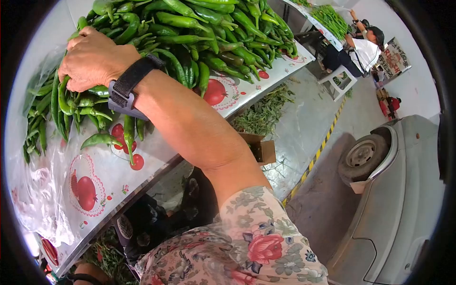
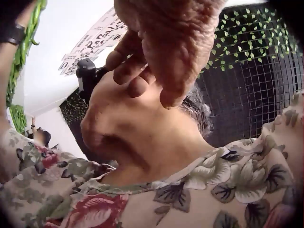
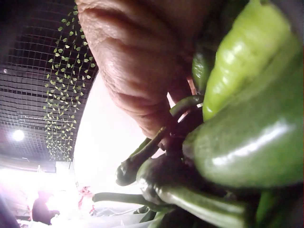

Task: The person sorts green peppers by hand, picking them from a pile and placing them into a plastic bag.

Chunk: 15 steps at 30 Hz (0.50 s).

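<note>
Long green peppers [image 1: 180, 38] lie in a large heap on a table with a fruit-patterned cover [image 1: 111, 190]. My right hand [image 1: 97, 59] reaches over the heap's left end, fingers curled down around peppers there. Close up in the right wrist view, the right hand [image 3: 137, 61] has its fingertips among pepper stems, beside a large green pepper [image 3: 251, 137]; the far fingers are hidden. A clear plastic bag [image 1: 42, 204] lies along the table's left side. In the left wrist view my left hand [image 2: 175, 52] hangs before the neck and flowered shirt, fingers loosely bent, holding nothing.
Below the table edge are leafy plants [image 1: 266, 111] and a cardboard box [image 1: 263, 149] on the floor. At the upper right a person [image 1: 368, 52] is beside a white stool [image 1: 339, 81] and another table of peppers. A grey vehicle [image 1: 399, 190] stands at the right.
</note>
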{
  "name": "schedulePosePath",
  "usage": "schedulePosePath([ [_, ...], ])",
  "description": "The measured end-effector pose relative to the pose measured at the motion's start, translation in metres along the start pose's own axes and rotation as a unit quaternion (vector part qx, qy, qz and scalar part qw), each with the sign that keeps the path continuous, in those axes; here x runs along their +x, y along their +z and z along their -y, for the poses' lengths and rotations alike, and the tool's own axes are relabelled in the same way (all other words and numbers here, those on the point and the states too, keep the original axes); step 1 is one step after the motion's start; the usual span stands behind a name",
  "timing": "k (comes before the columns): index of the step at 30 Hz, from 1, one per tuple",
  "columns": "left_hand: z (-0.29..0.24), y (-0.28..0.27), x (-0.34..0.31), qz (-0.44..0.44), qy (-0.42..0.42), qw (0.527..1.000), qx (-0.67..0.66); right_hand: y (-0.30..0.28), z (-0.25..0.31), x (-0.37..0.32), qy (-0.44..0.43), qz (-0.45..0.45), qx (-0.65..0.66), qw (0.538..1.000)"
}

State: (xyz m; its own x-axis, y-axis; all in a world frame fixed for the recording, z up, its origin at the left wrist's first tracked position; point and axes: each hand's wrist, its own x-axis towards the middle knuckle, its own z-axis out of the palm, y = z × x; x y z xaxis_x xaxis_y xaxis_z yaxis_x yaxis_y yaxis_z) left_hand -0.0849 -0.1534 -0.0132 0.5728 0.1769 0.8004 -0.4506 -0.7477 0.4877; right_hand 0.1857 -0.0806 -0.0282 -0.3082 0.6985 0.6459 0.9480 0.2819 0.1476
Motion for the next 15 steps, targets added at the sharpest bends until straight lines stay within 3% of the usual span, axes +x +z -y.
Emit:
schedulePosePath([
  [15,-0.02,-0.02,-0.017,-0.019,0.005,1.0,0.002,-0.002,-0.002,0.001,-0.003,0.017,0.027,0.999],
])
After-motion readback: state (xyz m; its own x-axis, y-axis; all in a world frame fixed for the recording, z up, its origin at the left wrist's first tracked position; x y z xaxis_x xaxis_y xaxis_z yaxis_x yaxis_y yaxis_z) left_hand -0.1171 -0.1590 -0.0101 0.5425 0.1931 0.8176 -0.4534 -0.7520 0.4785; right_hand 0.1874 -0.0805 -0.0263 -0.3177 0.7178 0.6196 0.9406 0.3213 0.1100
